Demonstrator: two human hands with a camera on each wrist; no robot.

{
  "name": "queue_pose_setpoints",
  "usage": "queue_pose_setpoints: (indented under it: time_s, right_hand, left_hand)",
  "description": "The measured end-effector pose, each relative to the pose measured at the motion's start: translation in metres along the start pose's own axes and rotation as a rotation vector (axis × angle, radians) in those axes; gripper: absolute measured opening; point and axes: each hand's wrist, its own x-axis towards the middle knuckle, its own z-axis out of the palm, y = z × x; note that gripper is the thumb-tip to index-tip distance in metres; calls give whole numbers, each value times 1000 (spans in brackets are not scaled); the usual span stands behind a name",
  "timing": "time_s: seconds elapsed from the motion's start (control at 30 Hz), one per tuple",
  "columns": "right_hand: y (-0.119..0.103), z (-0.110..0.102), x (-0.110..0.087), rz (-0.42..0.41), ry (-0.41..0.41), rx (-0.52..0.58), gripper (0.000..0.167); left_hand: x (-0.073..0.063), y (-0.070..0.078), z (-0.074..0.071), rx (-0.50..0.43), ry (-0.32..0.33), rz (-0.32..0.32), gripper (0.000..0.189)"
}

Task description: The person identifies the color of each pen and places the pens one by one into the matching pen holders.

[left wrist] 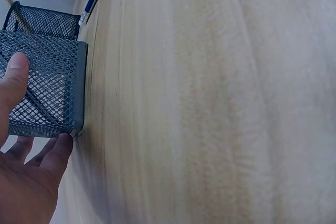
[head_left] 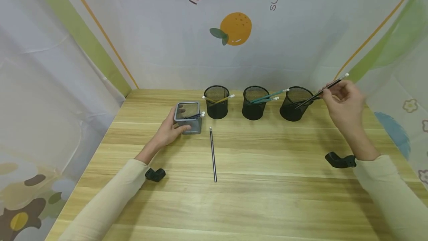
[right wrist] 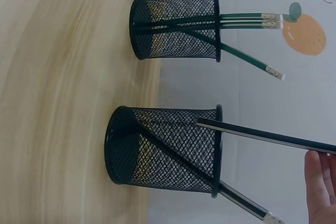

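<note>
My left hand grips a grey square mesh pen holder, thumb on the near side and fingers around the far side. Dark pencils lean inside it, white erasers up. At the right, my right hand pinches a black striped pencil near its eraser end. Its lower end overlaps the mouth of the rightmost round black mesh cup, which tilts slightly in the head view. Another black pencil leans in that cup. A dark blue striped pencil lies on the table beside the grey holder.
Two more round black mesh cups stand between my hands: one with yellow pencils, one with green pencils. Behind the wooden table hangs a white printed cloth. Black wrist mounts sit by both sleeves.
</note>
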Motion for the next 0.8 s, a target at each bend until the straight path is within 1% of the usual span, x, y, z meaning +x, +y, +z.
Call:
queue_pose_setpoints:
  time_s: [0.07, 0.2, 0.27, 0.4, 0.5, 0.53, 0.67, 0.8]
  right_hand:
    - [1, 0, 0, -11, 4, 40, 11]
    - [0, -2, 4, -26, 29, 157, 9]
    - [-3, -4, 8, -39, 46, 181, 8]
    - [-7, -7, 13, -67, 69, 155, 7]
    - [-7, -9, 14, -54, 74, 118, 8]
    - [-5, -9, 13, -38, 76, 126, 8]
    - [4, -11, 10, -18, 78, 47, 9]
    - [13, -12, 5, -30, 60, -69, 14]
  left_hand:
    - [0, -1, 0, -2, 0, 6, 87]
    - [1, -2, 0, -7, 4, 12, 88]
    - [0, -2, 0, -9, 3, 11, 88]
    - [0, -1, -1, -2, 4, -2, 88]
    - [0, -1, -1, -7, 4, -4, 88]
    - [0, -1, -1, -9, 3, 0, 88]
    - [0, -2, 0, -20, 4, 4, 89]
    - [1, -2, 0, -22, 9, -7, 90]
